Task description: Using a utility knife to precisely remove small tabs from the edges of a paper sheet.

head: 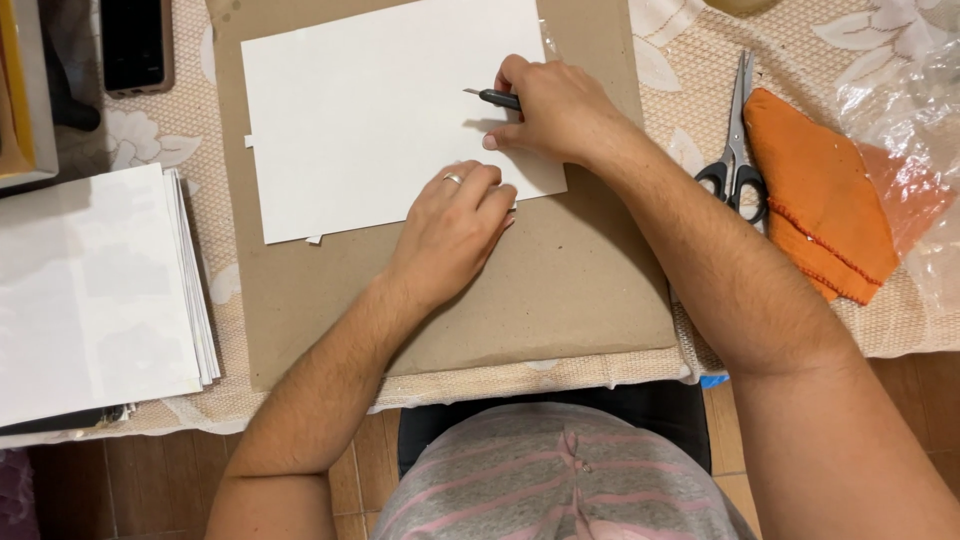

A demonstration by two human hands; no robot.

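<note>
A white sheet of paper (360,110) lies on a brown cardboard mat (540,290) on the table. My right hand (555,108) grips a small dark-handled craft knife (492,97), its blade pointing left over the sheet near the right edge. My left hand (452,228), with a ring on one finger, presses with curled fingers on the sheet's lower right corner and holds nothing. A second sheet edge peeks out under the white one at its left and bottom.
A stack of white sheets (100,285) sits at the left. Scissors (738,140) and an orange cloth (825,195) lie at the right, beside clear plastic wrap (915,110). A dark phone (135,45) lies top left. A patterned beige tablecloth (690,70) covers the table.
</note>
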